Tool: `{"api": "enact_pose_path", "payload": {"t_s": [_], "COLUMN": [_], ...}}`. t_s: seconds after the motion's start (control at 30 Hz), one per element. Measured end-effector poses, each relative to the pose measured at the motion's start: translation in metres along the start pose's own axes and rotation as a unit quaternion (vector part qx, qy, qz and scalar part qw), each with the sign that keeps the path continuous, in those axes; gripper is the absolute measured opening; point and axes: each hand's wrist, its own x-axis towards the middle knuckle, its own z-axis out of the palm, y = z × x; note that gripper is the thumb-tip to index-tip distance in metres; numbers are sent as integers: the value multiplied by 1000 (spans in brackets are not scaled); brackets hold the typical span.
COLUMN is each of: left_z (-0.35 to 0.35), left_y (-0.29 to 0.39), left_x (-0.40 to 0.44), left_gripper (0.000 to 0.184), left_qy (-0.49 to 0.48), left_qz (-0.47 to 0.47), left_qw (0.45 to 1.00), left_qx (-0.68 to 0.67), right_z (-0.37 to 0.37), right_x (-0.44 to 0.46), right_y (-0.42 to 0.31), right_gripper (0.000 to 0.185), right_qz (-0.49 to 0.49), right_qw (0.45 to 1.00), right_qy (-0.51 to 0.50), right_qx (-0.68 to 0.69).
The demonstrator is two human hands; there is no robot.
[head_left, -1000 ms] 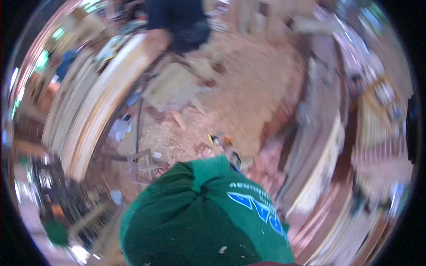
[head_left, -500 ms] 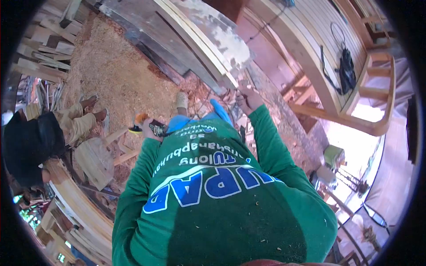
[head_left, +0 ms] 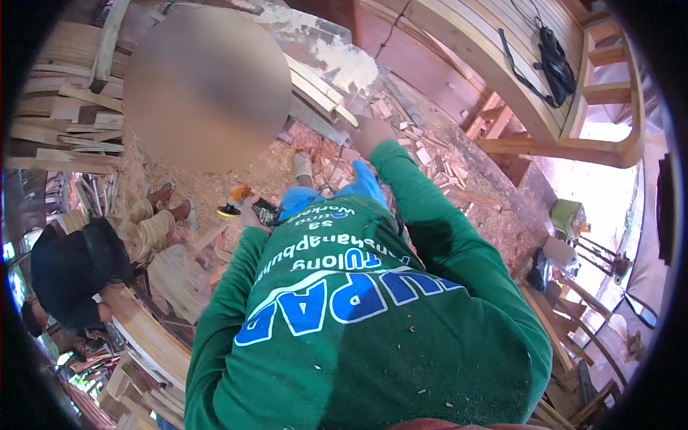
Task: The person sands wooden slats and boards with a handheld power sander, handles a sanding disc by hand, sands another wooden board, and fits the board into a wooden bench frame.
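At my left side, my left hand [head_left: 250, 213] is closed around an orange and black angle grinder [head_left: 266, 211] with a round, yellow-edged pad. The tool's body is partly covered by my hand and shirt. My right hand [head_left: 374, 135] reaches forward to the near ends of some long pale wood strips [head_left: 315, 84], which lie on a worn workbench [head_left: 340, 61]. Its fingers are smeared, so I cannot tell whether they grip or only touch a strip end. A round blurred patch hides part of the bench and the strips' far ends.
Wood shavings and offcuts [head_left: 437, 161] litter the floor around my feet. On the left, a person in dark clothing [head_left: 79, 269] bends by a wooden piece [head_left: 143, 315]. Stacked boards [head_left: 72, 107] lie at far left. A large slatted wooden frame [head_left: 487, 64] stands at right.
My view has shifted, so the bench and strips sit further left. My right hand has come closer to the strip ends. The grinder stays in my left hand. A blurred patch now covers part of the bench.
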Motion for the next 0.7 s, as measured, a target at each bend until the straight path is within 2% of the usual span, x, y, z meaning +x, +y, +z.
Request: {"api": "enact_pose_path", "payload": {"t_s": [0.1,0.2,0.27,0.3,0.33,0.43,0.47,0.57,0.7], "left_z": [11,3,4,9,11,11,31,35,46], "left_y": [9,15,20,24,31,55,74,110,183], "left_x": [-6,6,15,14,12,42,23,76,134], "left_gripper": [17,16,15,14,15,14,14,14,10], "left_qy": [10,10,24,29,-15,6,-3,21,16], "left_qz": [-20,-33,-8,1,-9,12,16,79,81], "left_qw": [1000,999,994,990,989,996,998,995,995], "left_qx": [1,-29,-102,-136,-144,-87,-61,-51,56], "right_z": [23,18,17,15,13,18,22,13,15], "right_x": [7,8,12,14,16,27,29,15,13], "right_y": [16,8,7,6,5,10,11,1,-14], "right_gripper": [39,34,35,35,36,37,38,38,34], "right_qz": [-30,-21,-25,-18,-8,3,5,37,94], "right_qw": [996,997,994,995,994,988,985,994,992], "right_qy": [61,49,61,35,8,-26,-29,-7,12], "right_qx": [-50,-62,-83,-95,-108,-152,-168,-103,-85]}}
